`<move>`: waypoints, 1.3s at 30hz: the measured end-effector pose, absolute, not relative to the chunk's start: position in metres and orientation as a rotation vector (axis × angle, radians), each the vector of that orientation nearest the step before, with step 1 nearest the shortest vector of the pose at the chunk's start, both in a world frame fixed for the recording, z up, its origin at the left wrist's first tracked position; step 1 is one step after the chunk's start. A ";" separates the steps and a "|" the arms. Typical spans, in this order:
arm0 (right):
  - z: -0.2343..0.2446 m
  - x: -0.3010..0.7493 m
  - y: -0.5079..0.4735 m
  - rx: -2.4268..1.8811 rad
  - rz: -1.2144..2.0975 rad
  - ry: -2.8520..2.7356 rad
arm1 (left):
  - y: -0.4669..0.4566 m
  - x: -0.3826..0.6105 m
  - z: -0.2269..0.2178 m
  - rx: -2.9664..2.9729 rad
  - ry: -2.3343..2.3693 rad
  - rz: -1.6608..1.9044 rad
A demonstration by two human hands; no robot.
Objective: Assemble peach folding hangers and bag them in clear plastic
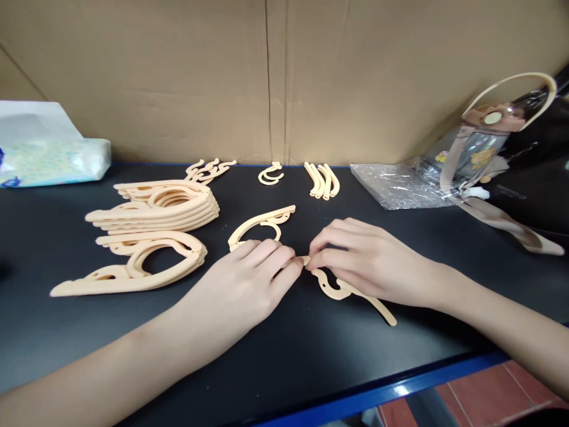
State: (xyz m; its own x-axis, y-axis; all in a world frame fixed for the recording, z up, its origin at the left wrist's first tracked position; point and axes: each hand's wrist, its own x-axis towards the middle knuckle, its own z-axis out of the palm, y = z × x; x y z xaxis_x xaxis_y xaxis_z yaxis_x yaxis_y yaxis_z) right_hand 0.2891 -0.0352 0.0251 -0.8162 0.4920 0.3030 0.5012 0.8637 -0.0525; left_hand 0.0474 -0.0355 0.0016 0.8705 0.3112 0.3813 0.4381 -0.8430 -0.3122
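Where the fingertips of the left hand and the right hand are held close together, a small cream part is pinched between them, with most of it hidden by the fingers. Just beyond the left hand, a folded cream hanger is laid on the black worktop, its near edge partly covered by the knuckles; whether it is touched cannot be told. Under the right hand, a hook piece and a curved arm are partly screened from view (whether they are joined cannot be made out). To the left, similar folded hangers are piled in a near stack and a far stack, set close together. Along the back, a cluster of small hooks, a few nested hooks and a row of curved strips are set out well apart, before a cardboard panel. At the far right, a clear plastic bag is placed beside a bottle; at the far left, a tissue pack is seen.
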 end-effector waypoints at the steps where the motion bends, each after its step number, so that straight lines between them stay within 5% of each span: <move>1: 0.028 0.290 -0.036 -0.770 0.004 -2.719 | -0.034 0.047 0.002 -2.646 -0.553 -0.443; 14: 0.035 0.290 -0.041 -1.065 0.340 -2.800 | -0.038 0.052 0.001 -2.824 -0.688 -0.535; 25: 0.032 0.294 -0.031 -1.176 1.716 -1.956 | -0.032 0.045 -0.002 -3.219 -0.999 -0.787; 39: 0.032 0.278 -0.042 -1.166 2.080 -1.730 | -0.030 0.044 -0.002 -3.320 -0.940 -0.890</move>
State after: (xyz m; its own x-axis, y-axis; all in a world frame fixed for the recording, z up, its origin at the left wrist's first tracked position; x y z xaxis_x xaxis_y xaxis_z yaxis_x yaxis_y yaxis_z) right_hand 0.2779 -0.0424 0.0323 -0.6708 0.5973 -0.4397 0.3234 -0.2979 -0.8981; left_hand 0.0437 -0.0305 -0.0023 0.7478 0.5720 0.3371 0.3678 -0.7796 0.5069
